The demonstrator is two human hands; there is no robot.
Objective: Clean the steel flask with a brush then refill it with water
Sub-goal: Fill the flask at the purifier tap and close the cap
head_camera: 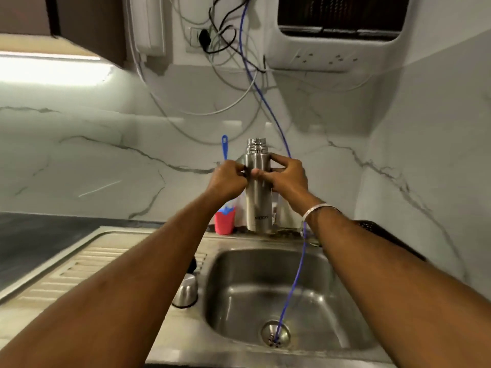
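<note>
A white marble-veined wall [106, 144] backs a dark bench [32, 243] with a steel sink [268, 293] set into it, and loose cables [225, 83] hang tangled above the hands. The whole view is soft with blur, so small print and fine edges are hard to read.

Left of the hands the sink's ribbed drainboard [79, 269] runs out of view under the left forearm. Below the left forearm a steel cap [186, 290] sits dome-up on the sink rim, partly covered by that arm. The left hand [230, 179] curls around a blue brush handle [225, 147]; the brush's lower part drops behind the hand into a red cup [224, 221], and the bristles are hidden there. What else the cup holds cannot be made out.

Between the hands stands the steel flask [259, 187], upright, uncapped, its threaded neck bare; its inside is not visible. The right hand [287, 175], a metal bangle [320, 209] on the wrist, grips the flask's upper body with curled fingers.

A blue tube [292, 285] passes behind the right hand and ends at the basin's drain [275, 334].
</note>
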